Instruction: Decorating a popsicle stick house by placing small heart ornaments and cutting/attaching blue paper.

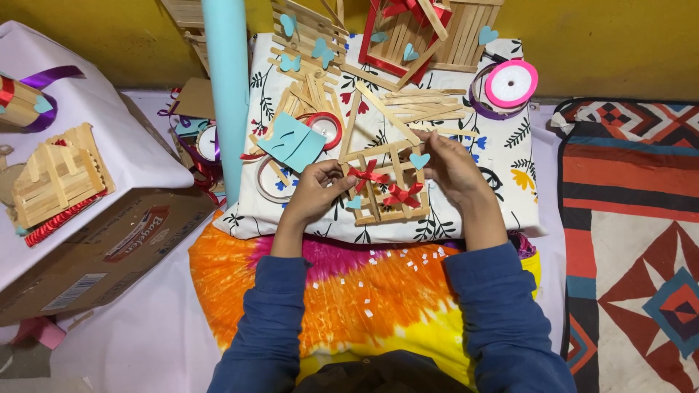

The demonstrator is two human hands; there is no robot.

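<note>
Nearest you, your left hand (314,191) grips the near-left edge of the stick house (384,178) on the floral cushion (502,164), while beyond it your right hand (451,164) pinches a blue heart (419,160) over the roof, whose ridge points away.

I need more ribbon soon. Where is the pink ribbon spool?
In the head view, the pink ribbon spool lies at the upper right of the floral cloth, beside the loose craft sticks, above the right hand.

a brown cardboard box (109,255) at left bears an oval red-and-white label (136,234) and a white barcode sticker (75,291)
</note>
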